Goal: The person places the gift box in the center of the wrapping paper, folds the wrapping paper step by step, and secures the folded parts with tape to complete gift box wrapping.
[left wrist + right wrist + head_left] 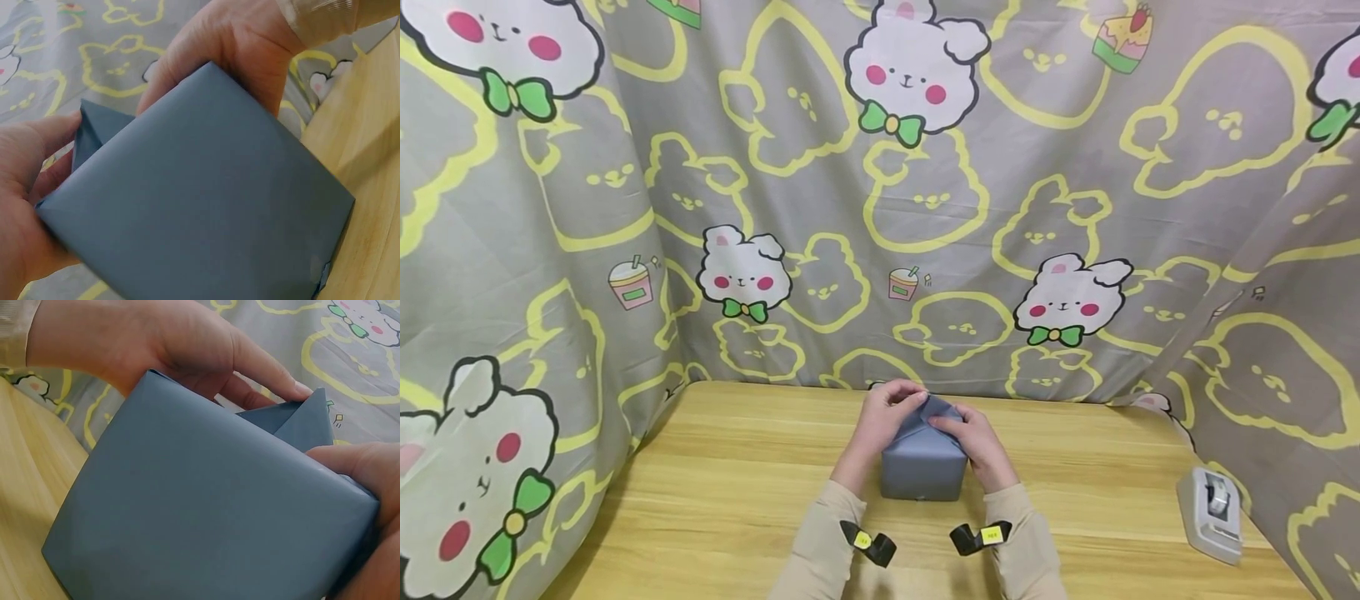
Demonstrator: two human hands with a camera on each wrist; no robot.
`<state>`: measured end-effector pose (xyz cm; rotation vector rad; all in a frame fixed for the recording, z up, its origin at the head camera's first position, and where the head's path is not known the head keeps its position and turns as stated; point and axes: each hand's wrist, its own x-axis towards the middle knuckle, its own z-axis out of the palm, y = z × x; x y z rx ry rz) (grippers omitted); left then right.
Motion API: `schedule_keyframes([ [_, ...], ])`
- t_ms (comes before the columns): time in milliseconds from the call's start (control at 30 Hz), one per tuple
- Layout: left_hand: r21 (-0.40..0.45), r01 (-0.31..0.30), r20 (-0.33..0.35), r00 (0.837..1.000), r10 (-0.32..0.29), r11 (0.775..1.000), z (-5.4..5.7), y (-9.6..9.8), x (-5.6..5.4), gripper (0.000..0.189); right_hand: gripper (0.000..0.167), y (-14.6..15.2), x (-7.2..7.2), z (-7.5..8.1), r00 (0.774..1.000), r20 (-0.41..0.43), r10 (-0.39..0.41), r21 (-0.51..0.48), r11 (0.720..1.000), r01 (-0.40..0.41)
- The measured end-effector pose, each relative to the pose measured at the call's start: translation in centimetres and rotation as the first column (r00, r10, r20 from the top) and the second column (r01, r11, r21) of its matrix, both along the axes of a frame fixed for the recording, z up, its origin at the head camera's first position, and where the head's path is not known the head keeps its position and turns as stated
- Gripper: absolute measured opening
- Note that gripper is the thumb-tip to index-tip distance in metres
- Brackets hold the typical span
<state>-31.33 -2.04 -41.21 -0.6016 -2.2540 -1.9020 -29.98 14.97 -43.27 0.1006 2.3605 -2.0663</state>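
A box wrapped in blue-grey paper (922,477) is on the wooden table, in front of me, with its plain front side facing my wrists. My left hand (889,417) pinches the pointed tip of a folded paper flap (317,419) that stands up at the top of the box. On the other side, my right hand (979,437) grips the right edge, its thumb (350,459) pressing the paper near the foot of the flap. In the right wrist view the box hides part of both hands' fingers.
A grey tape dispenser (1213,512) with a roll of tape stands at the table's right edge. Behind and beside the wooden table (752,467) hangs a grey curtain (820,208) with rabbit prints. Black straps with yellow labels show at both wrists.
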Motion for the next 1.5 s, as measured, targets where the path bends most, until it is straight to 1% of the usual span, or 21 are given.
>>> schedule_keyframes([
  [33,-0.005,0.014,0.020,1.000,-0.014,1.000,-0.6,-0.2,-0.6,0.024,0.017,0.0,0.0,0.0,1.000,0.003,0.001,-0.002,1.000,-0.001],
  [133,-0.027,0.078,0.087,0.993,-0.075,0.997,-1.2,-0.9,-1.1,0.033,0.021,0.0,0.0,0.2,1.000,0.014,0.003,0.007,1.000,-0.003],
  [267,-0.065,0.117,0.154,0.982,-0.105,0.991,-2.0,-1.4,-1.6,0.037,0.021,0.0,0.0,0.3,0.999,0.030,-0.011,0.026,1.000,0.010],
  [367,-0.081,0.110,0.210,0.974,-0.091,0.991,-2.3,-1.3,-1.6,0.035,0.021,0.0,0.1,0.3,0.999,0.031,-0.016,0.025,1.000,0.015],
  [467,-0.070,0.082,0.274,0.960,-0.060,0.994,-2.5,-1.0,-1.5,0.033,0.020,-0.1,0.2,0.2,1.000,0.025,-0.016,0.008,1.000,0.016],
  [667,0.008,0.042,0.339,0.940,-0.042,0.999,-2.4,-0.5,-1.2,0.030,0.016,-0.2,0.2,0.1,1.000,0.016,-0.025,-0.029,0.999,0.025],
  [767,0.019,0.017,0.373,0.928,-0.023,1.000,-2.3,-0.4,-1.1,0.030,0.017,0.1,0.1,0.2,1.000,0.013,0.002,-0.069,0.998,-0.001],
  [867,0.012,-0.001,0.392,0.920,-0.003,1.000,-2.1,-0.4,-1.0,0.031,0.024,0.6,0.2,0.1,0.999,0.027,0.022,-0.140,0.990,-0.018],
  [967,0.013,0.001,0.393,0.919,-0.006,1.000,-2.2,-0.4,-0.9,0.030,0.029,1.3,0.2,-0.3,0.998,0.041,0.041,-0.190,0.981,-0.032],
  [1033,0.019,0.010,0.393,0.919,-0.017,1.000,-2.3,-0.4,-1.0,0.030,0.027,1.5,0.2,-0.5,0.998,0.041,0.054,-0.212,0.976,-0.044],
  [1133,0.034,0.028,0.390,0.920,-0.039,0.999,-2.6,-0.5,-1.1,0.032,0.015,1.5,0.2,-0.8,0.997,0.027,0.076,-0.248,0.966,-0.067],
  [1167,0.044,0.033,0.394,0.918,-0.048,0.998,-2.7,-0.5,-1.2,0.033,0.012,1.5,0.1,-0.9,0.996,0.021,0.083,-0.257,0.963,-0.075],
  [1300,0.065,0.042,0.396,0.916,-0.064,0.997,-2.9,-0.5,-1.3,0.035,0.020,1.4,0.0,-1.2,0.995,0.010,0.102,-0.274,0.957,-0.096],
  [1367,0.075,0.047,0.403,0.912,-0.073,0.996,-3.0,-0.6,-1.4,0.036,0.022,1.4,-0.1,-1.3,0.994,0.008,0.109,-0.276,0.956,-0.102],
  [1433,0.093,0.067,0.406,0.908,-0.099,0.993,-3.1,-0.7,-1.5,0.037,0.024,1.4,-0.1,-1.3,0.993,0.008,0.116,-0.279,0.954,-0.109],
  [1500,0.138,0.112,0.407,0.899,-0.159,0.984,-3.4,-1.1,-1.7,0.038,0.025,1.5,-0.2,-1.3,0.993,0.008,0.121,-0.286,0.952,-0.114],
])
